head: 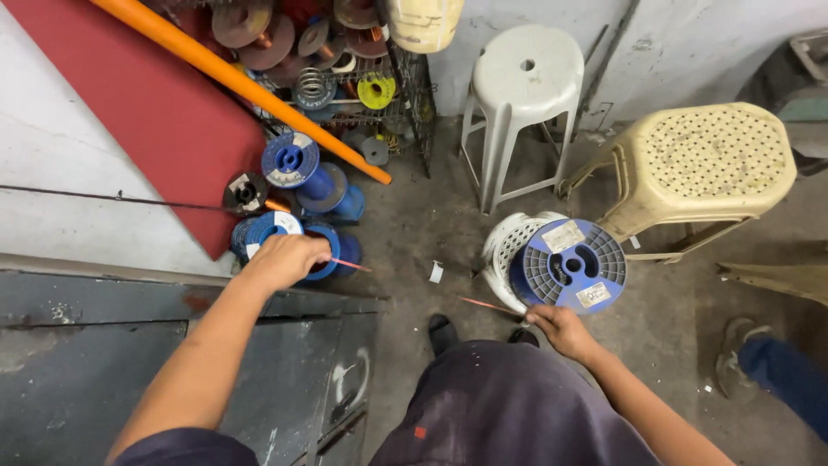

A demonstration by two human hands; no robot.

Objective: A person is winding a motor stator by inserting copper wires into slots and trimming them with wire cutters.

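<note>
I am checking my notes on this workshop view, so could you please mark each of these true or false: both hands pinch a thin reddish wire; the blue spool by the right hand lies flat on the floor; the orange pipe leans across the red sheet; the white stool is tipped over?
1. Both hands pinch a thin reddish wire. True: the left hand and the right hand each hold a wire end.
2. The blue spool lies flat on the floor. False: it rests on a white basket-like holder.
3. The orange pipe leans across the red sheet. True.
4. The white stool is tipped over. False: it stands upright; the beige stool beside it is tilted.
</note>
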